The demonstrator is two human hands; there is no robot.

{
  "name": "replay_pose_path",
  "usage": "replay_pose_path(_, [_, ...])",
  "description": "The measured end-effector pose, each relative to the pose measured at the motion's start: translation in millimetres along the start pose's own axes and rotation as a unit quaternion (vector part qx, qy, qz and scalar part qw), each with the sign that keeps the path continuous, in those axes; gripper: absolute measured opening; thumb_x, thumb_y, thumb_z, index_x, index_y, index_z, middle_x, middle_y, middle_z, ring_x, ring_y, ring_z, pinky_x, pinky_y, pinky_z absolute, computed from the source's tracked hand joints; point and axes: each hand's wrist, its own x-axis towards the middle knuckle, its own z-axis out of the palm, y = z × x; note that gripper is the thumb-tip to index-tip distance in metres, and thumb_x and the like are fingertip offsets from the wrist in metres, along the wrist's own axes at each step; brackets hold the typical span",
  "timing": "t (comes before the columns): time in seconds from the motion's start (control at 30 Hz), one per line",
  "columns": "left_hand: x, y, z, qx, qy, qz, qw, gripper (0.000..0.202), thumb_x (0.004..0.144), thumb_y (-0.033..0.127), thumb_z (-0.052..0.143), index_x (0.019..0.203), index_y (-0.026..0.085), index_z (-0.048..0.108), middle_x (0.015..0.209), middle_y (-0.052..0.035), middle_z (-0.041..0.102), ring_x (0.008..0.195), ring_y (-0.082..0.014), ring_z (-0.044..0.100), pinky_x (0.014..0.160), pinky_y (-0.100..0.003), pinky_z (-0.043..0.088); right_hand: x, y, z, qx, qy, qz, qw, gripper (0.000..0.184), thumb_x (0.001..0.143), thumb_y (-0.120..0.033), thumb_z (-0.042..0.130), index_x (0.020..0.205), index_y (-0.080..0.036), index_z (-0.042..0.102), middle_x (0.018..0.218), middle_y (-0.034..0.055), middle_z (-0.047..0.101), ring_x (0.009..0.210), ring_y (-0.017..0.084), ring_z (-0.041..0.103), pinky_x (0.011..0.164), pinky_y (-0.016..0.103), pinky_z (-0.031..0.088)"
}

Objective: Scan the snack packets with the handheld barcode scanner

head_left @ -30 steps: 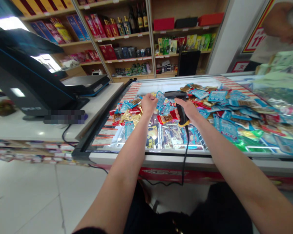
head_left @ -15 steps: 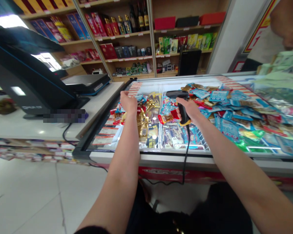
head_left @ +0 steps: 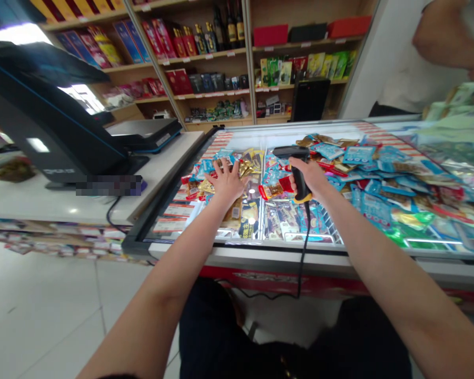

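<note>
A tall wooden shelving wall (head_left: 221, 52) fills the background, stocked with red and blue gift boxes, dark bottles and green packets. In front of it stands a long glass-topped chest freezer (head_left: 284, 258) with a grey rim and a red front, reaching across the middle of the view. A white shop counter (head_left: 63, 205) stands against the freezer's left end and carries a large black point-of-sale terminal (head_left: 51, 131), which blocks the far left. On the glass lies a loose heap of blue, red and green foil snack packets (head_left: 363, 158), thickest toward the right, and more packaged goods show through the glass beneath. At the upper right another person's bare arm (head_left: 438, 31) and pale top come into view beyond the freezer, well apart from the wearer's hands. The left hand (head_left: 227, 181) lies palm down with its fingers spread wide on a cluster of crinkled gold foil packets (head_left: 248, 166) near the freezer's left end, gripping nothing. Just beside it, the right hand (head_left: 312, 179) is wrapped tightly around the grip of a black handheld barcode scanner with a yellow band (head_left: 292, 153), head tilted over the packets. A thin black cable (head_left: 302, 252) hangs from the grip, over the freezer's near rim.
</note>
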Motion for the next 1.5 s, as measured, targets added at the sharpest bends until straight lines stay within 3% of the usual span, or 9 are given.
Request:
replay_pose_path(0.27, [34,-45,3.6,-0.004,-0.026,0.046,0.999,0.075,0.086,0.069,0.039,0.152,0.032,0.037,0.164,-0.0112,0.022,0.151,-0.0411,0.01,0.112,-0.07,0.014,4,4,-2,-0.003,0.003,-0.001,1.0,0.026,0.091,-0.035,0.057,0.071,-0.019,0.052,0.048,0.0004,0.056,0.034,0.014,0.051,0.029,0.025,0.041])
replay_pose_path(0.47, [41,-52,1.0,-0.051,0.015,0.07,0.996,0.071,0.083,0.066,0.049,0.146,0.033,0.045,0.16,-0.012,0.032,0.151,-0.0391,0.015,0.114,-0.069,0.001,4,2,-3,0.011,0.013,0.015,1.0,0.026,0.09,-0.037,0.059,0.072,-0.019,0.051,0.047,0.0,0.055,0.034,0.013,0.049,0.03,0.024,0.042])
replay_pose_path(0.63, [33,-16,-3.1,-0.095,0.043,0.06,0.993,0.067,0.085,0.062,0.051,0.141,0.025,0.051,0.155,-0.0145,0.041,0.149,-0.0364,0.022,0.118,-0.061,0.001,5,3,-4,0.005,0.013,0.004,1.0,0.03,0.084,-0.039,0.067,0.071,-0.02,0.049,0.046,-0.0004,0.054,0.034,0.014,0.05,0.03,0.025,0.042])
replay_pose_path(0.83, [30,52,5.4,-0.13,-0.049,0.1,0.985,0.067,0.079,0.069,0.057,0.114,0.014,0.069,0.129,-0.0202,0.062,0.127,-0.0374,0.051,0.113,-0.051,0.029,7,4,-5,-0.001,0.007,0.003,1.0,0.026,0.088,-0.037,0.061,0.071,-0.02,0.05,0.047,0.0005,0.055,0.034,0.015,0.05,0.03,0.026,0.041])
replay_pose_path(1.0, [35,70,17.3,-0.203,-0.112,0.066,0.971,0.054,0.07,0.056,0.075,0.1,0.013,0.069,0.116,-0.0213,0.068,0.113,-0.0356,0.061,0.095,-0.041,0.047,6,5,-4,-0.006,0.011,-0.001,1.0,0.028,0.088,-0.038,0.061,0.07,-0.019,0.051,0.048,0.0008,0.055,0.034,0.014,0.05,0.029,0.026,0.041])
replay_pose_path(1.17, [37,60,18.1,-0.376,-0.069,0.006,0.924,0.028,0.071,0.034,0.077,0.085,0.016,0.061,0.097,-0.0117,0.07,0.095,-0.0257,0.067,0.087,-0.036,0.05,5,5,-2,-0.015,0.008,-0.009,1.0,0.026,0.088,-0.036,0.06,0.069,-0.019,0.052,0.047,0.0009,0.055,0.034,0.014,0.05,0.029,0.025,0.04])
replay_pose_path(1.27, [38,53,14.1,-0.517,-0.097,-0.054,0.849,0.022,0.071,0.026,0.073,0.073,0.019,0.053,0.073,-0.0023,0.064,0.075,-0.0195,0.066,0.075,-0.034,0.054,5,6,-1,-0.022,0.01,-0.01,1.0,0.027,0.088,-0.035,0.059,0.067,-0.019,0.053,0.047,0.0013,0.055,0.033,0.014,0.05,0.03,0.026,0.041])
replay_pose_path(1.37, [43,42,9.3,-0.614,-0.113,-0.102,0.774,0.022,0.068,0.024,0.074,0.071,0.019,0.053,0.065,0.0022,0.059,0.066,-0.0145,0.062,0.066,-0.029,0.054,4,6,-1,-0.03,0.009,-0.01,0.999,0.03,0.088,-0.035,0.059,0.064,-0.02,0.052,0.046,0.0012,0.054,0.033,0.013,0.05,0.031,0.025,0.041])
replay_pose_path(1.5, [53,19,3.9,-0.632,-0.058,-0.14,0.76,0.027,0.06,0.029,0.081,0.076,0.017,0.063,0.067,0.0019,0.063,0.066,-0.0126,0.061,0.063,-0.025,0.051,1,7,1,-0.042,0.004,-0.006,0.999,0.029,0.088,-0.034,0.059,0.064,-0.02,0.051,0.048,0.0016,0.056,0.034,0.013,0.05,0.031,0.025,0.04])
